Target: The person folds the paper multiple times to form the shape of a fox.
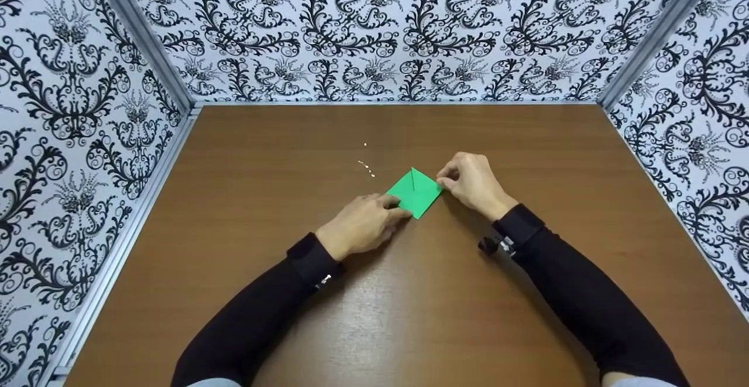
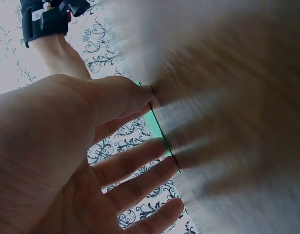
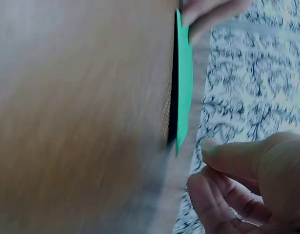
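A green square of paper (image 1: 418, 197) lies turned cornerwise on the wooden table, with a slit-like fold line running down from its far corner. My left hand (image 1: 366, 223) touches its near left edge, fingertips resting on the paper. In the left wrist view, the thumb (image 2: 123, 95) and fairly straight fingers (image 2: 135, 158) meet the thin green edge. At the paper's right corner is my right hand (image 1: 471, 182), its fingers loosely bent. The right wrist view shows a gap between thumb (image 3: 228, 153) and forefinger, with the corner of the paper apart from them.
Several tiny white specks (image 1: 367, 167) show on the brown tabletop (image 1: 281, 158), left of and beyond the paper. Patterned black-and-white walls (image 1: 363, 30) in grey metal framing border the table at the back and both sides.
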The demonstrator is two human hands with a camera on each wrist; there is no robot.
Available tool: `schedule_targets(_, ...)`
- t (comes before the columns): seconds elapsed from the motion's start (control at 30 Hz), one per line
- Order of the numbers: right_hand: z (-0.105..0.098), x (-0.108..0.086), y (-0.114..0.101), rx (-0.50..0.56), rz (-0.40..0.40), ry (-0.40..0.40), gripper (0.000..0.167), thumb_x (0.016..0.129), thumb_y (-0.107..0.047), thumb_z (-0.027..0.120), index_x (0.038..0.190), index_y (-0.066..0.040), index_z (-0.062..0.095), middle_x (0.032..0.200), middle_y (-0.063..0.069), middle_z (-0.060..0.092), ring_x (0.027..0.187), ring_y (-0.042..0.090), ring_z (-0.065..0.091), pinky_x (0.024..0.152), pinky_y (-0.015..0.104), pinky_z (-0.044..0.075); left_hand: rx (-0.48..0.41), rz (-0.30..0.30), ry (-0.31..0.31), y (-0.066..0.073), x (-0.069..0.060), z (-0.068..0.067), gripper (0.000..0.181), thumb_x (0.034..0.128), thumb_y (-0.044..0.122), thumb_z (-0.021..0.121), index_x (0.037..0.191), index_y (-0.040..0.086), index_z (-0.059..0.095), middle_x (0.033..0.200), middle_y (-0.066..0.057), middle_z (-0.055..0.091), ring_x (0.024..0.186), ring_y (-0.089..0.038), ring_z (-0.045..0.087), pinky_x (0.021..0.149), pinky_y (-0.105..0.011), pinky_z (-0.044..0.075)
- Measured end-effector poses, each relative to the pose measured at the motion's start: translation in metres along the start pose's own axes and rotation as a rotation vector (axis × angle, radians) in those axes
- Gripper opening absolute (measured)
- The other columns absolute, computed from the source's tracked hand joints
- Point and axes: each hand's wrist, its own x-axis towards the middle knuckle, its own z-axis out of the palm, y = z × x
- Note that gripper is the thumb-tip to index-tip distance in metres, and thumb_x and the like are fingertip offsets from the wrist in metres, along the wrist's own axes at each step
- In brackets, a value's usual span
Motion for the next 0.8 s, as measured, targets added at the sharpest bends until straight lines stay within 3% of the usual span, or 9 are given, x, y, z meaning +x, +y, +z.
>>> schedule_targets(0.13,0.008,-0.006,-0.015,-0.004,-0.114,-0.009,0.008,0.101,-0.001,0.090,0.108,0.003,0.093,0.104,0.020,0.084,0.097,0.036,0.083,0.087,0.048,0.070,0.017,-0.007,-0.014,0.000,0.000,-0.001,0.044,0.1145,0.015,0.076,0.158,0.019,0.076,0.162,-0.022,0.073,0.146,-0.045,0.075,0.122,-0.061,0.064)
schedule_targets(0.3,0.020,-0.016,-0.025,-0.008,-0.189,-0.092,0.013,0.100,0.002,0.091,0.112,0.006,0.091,0.108,0.023,0.085,0.099,0.037,0.086,0.088,0.049,0.075,0.042,-0.018,-0.035,0.000,0.001,0.000,0.046,0.1155,0.018,0.076,0.162,0.022,0.074,0.165,-0.020,0.071,0.148,-0.043,0.074,0.123,-0.060,0.063)
schedule_targets(0.57,0.027,-0.021,-0.026,-0.048,-0.202,-0.089,0.013,0.101,0.002,0.091,0.113,0.006,0.092,0.104,0.021,0.085,0.097,0.037,0.087,0.086,0.048,0.075,0.012,-0.021,-0.018,-0.001,0.002,0.000,0.042,0.1164,0.021,0.076,0.158,0.021,0.077,0.164,-0.020,0.073,0.147,-0.043,0.075,0.123,-0.059,0.064)
schedule_targets(0.7,0.026,-0.021,-0.027,-0.049,-0.193,-0.105,0.013,0.100,0.002,0.091,0.113,0.005,0.092,0.103,0.021,0.085,0.097,0.037,0.087,0.085,0.049,0.074,-0.050,-0.027,0.006,-0.003,0.004,0.000,0.034,0.1172,0.022,0.076,0.150,0.015,0.082,0.160,-0.020,0.075,0.140,-0.044,0.077,0.115,-0.061,0.068)
schedule_targets(0.8,0.024,-0.020,-0.029,-0.054,-0.176,-0.124,0.012,0.101,0.001,0.091,0.113,0.004,0.092,0.106,0.021,0.086,0.099,0.038,0.087,0.087,0.050,0.074,-0.102,-0.049,0.032,-0.006,0.008,-0.001,0.026,0.1166,0.022,0.077,0.139,0.012,0.086,0.148,-0.017,0.080,0.130,-0.040,0.081,0.105,-0.058,0.072)
